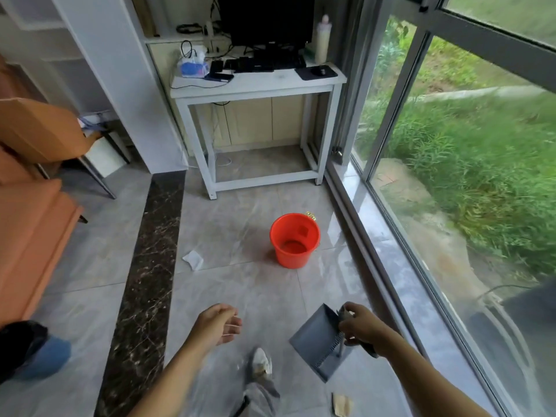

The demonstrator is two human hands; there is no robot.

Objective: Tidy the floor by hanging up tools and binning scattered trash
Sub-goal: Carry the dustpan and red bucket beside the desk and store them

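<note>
Gray dustpan (316,338) is gripped by the right hand (359,325) and held clear of the tiled floor (255,290); nothing is held in the left hand (218,323).

The right-hand fingers are curled around the dustpan at its handle end, and the pan is tilted, with its ribbed edge turned toward the wearer. The left hand is extended forward, relaxed, with loosely bent fingers. A shoe (261,361) is seen below, between the two forearms. A brown paper scrap (341,404) lies on the floor below the dustpan. Farther ahead, a red bucket (290,260) stands upright near the sliding glass door (451,176). A crumpled white paper (193,260) lies to the bucket's left, apart from it. A white table (255,82) stands beyond.
</note>
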